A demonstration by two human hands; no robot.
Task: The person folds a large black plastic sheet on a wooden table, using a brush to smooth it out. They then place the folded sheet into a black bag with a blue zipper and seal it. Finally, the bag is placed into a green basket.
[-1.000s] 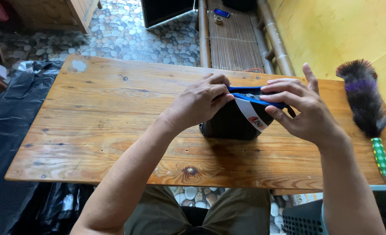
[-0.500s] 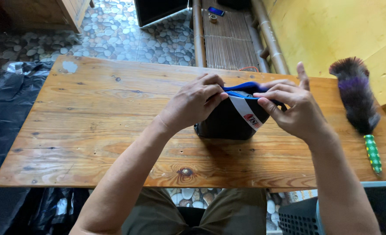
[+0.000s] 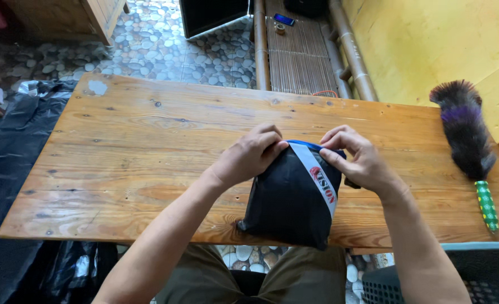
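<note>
Centrally, near the front edge of the wooden desk, a black folded bag with a white diagonal band and a blue strip along its top edge is laid, its lower corner reaching just past the desk's front edge. Its top edge is gripped from both sides. The left hand is curled tightly over the upper left corner, the fingers bent and closed on the fabric, with the knuckles raised. The right hand is set on the upper right corner, its fingers bent and pinched around the blue strip, while the thumb is pressed onto the white band. Between the two hands only a short stretch of the blue edge is left uncovered. Well apart, on the right end of the desk, a dark feather duster with a green patterned handle is laid lengthwise. Black plastic sheeting is seen beside the left end of the desk.
</note>
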